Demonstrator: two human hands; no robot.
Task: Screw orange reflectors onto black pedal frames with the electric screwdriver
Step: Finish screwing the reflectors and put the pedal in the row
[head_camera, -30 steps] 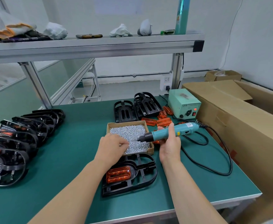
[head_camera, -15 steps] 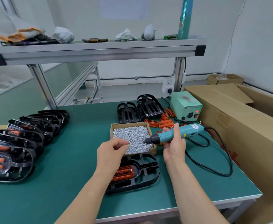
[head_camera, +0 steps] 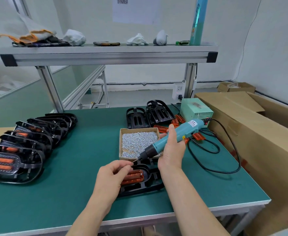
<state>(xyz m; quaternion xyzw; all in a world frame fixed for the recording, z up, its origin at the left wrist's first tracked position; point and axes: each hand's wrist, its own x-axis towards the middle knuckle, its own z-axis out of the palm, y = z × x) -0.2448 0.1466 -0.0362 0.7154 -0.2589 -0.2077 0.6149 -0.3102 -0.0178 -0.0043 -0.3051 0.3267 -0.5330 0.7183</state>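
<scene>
The left hand (head_camera: 112,174) has come out of the box of screws (head_camera: 121,143) and now pinches one tiny screw (head_camera: 134,161) in its fingertips. The pinch is right at the tip of the electric screwdriver (head_camera: 179,133), which the right hand (head_camera: 171,150) holds tight and has tipped down toward it. Just under the pinch lies the black pedal frame (head_camera: 145,186) with the orange reflector (head_camera: 134,178) sitting in it, so I think the screw goes on the tip next and then down into the reflector.
</scene>
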